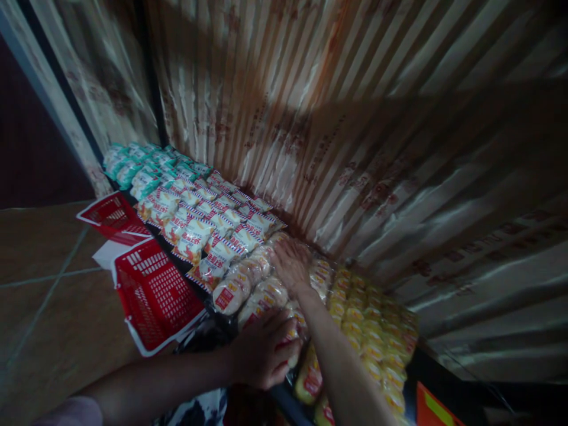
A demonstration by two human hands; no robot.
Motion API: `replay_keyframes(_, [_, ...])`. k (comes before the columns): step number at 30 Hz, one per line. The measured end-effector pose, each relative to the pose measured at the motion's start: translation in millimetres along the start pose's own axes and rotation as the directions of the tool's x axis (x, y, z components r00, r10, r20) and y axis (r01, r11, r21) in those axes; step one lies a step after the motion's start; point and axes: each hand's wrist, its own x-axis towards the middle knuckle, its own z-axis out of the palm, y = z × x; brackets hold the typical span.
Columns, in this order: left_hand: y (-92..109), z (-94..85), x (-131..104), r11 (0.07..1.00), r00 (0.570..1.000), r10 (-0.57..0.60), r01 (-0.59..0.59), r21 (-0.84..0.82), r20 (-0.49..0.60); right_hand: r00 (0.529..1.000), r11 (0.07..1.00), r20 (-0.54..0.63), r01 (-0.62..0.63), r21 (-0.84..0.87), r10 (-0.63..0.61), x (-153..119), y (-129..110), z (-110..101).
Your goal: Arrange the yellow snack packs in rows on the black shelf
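Clear-wrapped packets of round white cakes [228, 294] lie in rows on the middle of a dark shelf. At the front end of one row, my left hand [268, 346] has its fingers curled round a packet. My right hand [290, 260] reaches to the back of the same rows, its fingers stretched out and lying flat on the packets. Left of them are white, red and blue-striped snack bags [193, 236]. Yellow wrapped cakes [373, 331] fill the right side, partly behind my right forearm.
Green and white bags [146, 168] stand at the far left end. Red shopping baskets [153, 290] with white rims are beside the shelf on the tiled floor [39, 319]. A pleated, printed curtain [284, 130] hangs behind. An orange and yellow item [432, 408] lies at lower right.
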Motion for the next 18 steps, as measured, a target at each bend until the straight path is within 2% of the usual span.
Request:
replay_keyframes(3, [-0.3, -2.7, -0.1, 1.0, 1.0, 0.005, -0.005, 0.013, -0.008, 0.995, 0.995, 0.009, 0.096, 0.001, -0.096, -10.3, -14.2, -1.6])
replay_keyframes(6, [-0.6, -1.6, -0.9, 1.0, 1.0, 0.006, -0.006, 0.012, -0.022, 0.991, 0.992, 0.018, 0.13, 0.005, -0.13, -16.5, -28.9, -3.7])
replay_keyframes(13, [-2.1, 1.9, -0.2, 0.999, 1.0, 0.005, -0.005, -0.042, 0.019, 0.993, 0.997, 0.091, 0.071, 0.038, -0.074, -18.5, -52.5, 2.4])
replay_keyframes(18, [-0.5, 5.1, -0.5, 0.998, 1.0, 0.01, -0.011, -0.059, -0.024, 0.997, 0.998, 0.053, 0.06, 0.034, -0.062, -20.6, -55.9, 10.1])
